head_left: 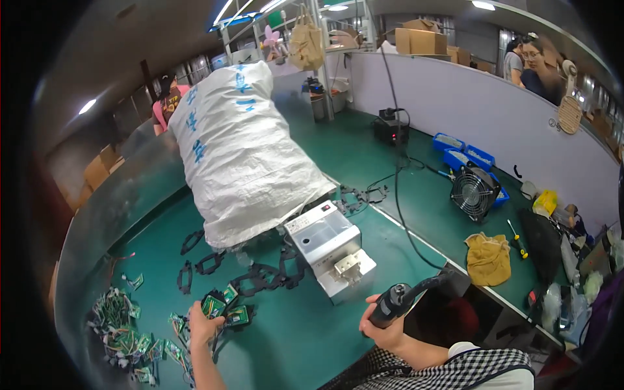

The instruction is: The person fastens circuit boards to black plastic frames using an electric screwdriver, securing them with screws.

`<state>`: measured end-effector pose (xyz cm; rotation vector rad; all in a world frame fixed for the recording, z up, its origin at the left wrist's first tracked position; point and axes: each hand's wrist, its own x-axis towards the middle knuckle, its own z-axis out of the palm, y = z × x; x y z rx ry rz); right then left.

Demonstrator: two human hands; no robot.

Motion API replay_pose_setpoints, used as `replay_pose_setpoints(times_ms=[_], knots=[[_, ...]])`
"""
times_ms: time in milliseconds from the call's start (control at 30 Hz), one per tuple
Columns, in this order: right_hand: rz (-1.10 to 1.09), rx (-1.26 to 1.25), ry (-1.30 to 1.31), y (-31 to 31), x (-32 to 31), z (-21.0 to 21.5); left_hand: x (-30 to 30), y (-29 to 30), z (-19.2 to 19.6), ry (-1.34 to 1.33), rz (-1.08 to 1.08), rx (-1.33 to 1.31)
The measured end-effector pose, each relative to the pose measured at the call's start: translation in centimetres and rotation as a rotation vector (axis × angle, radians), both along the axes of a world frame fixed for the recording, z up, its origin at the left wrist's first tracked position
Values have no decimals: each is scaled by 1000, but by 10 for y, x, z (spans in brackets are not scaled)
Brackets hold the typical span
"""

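Observation:
My left hand [203,327] is closed on a green circuit board [212,306] set in a black plastic part, low over the left side of the bench. Beside its fingers are more green boards with black parts [238,315]; which of them it touches is hard to tell. My right hand [385,331] is wrapped round a black electric screwdriver [390,305], whose cable leads off to the right. Between and beyond the hands stands a white and grey metal machine [330,248] with a clear window on top.
A heap of wired circuit boards [123,331] lies at the left. Black plastic frames [263,276] are scattered before a big white woven sack [250,162]. At the right are a fan [474,194], blue bins [455,156], a tan cloth [488,259] and a screwdriver [517,240].

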<state>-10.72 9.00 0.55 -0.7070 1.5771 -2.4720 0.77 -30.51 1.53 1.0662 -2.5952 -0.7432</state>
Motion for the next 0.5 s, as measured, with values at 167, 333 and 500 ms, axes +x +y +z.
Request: replay_pose_setpoints(times_ms=[167, 333, 500], knots=[[-51, 55, 37, -2, 3, 0, 10, 5, 50, 148, -8, -46], [-102, -20, 74, -1, -6, -4, -25, 2, 107, 306, -115, 30], [-73, 19, 33, -8, -4, -1, -49, -17, 60, -249, -224, 238]])
